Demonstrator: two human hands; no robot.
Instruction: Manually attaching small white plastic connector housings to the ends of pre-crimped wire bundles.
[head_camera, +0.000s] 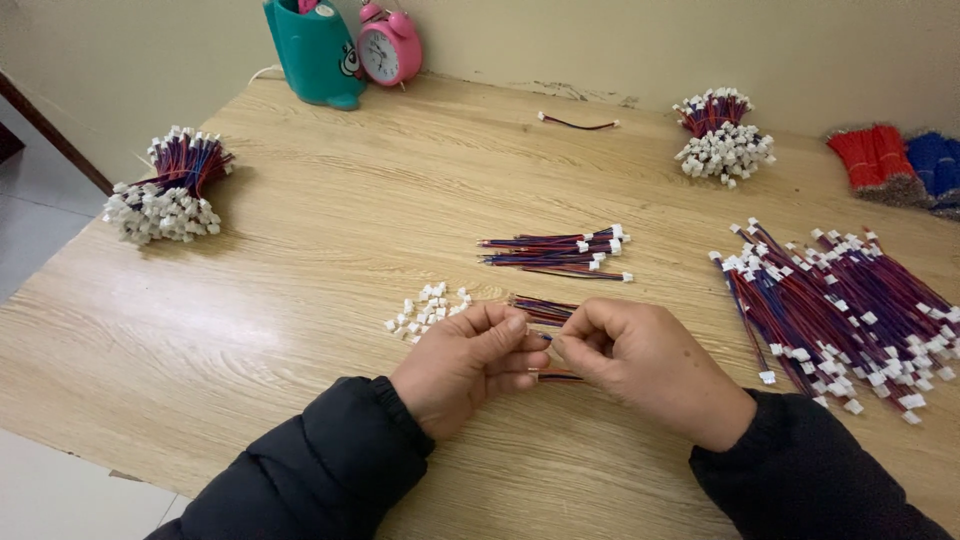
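Left hand (468, 362) and right hand (632, 358) pinching together on red-blue wire pair (545, 338) at 6 o'clock on surface (330, 230). Loose white connectors (428, 309) lying at 10 o'clock of hands. Risk: thin wire slipping from fingertips, sleeve scattering connectors.

Loose connectors (428, 308) crowd the left; wire pile (850, 310) blocks the right
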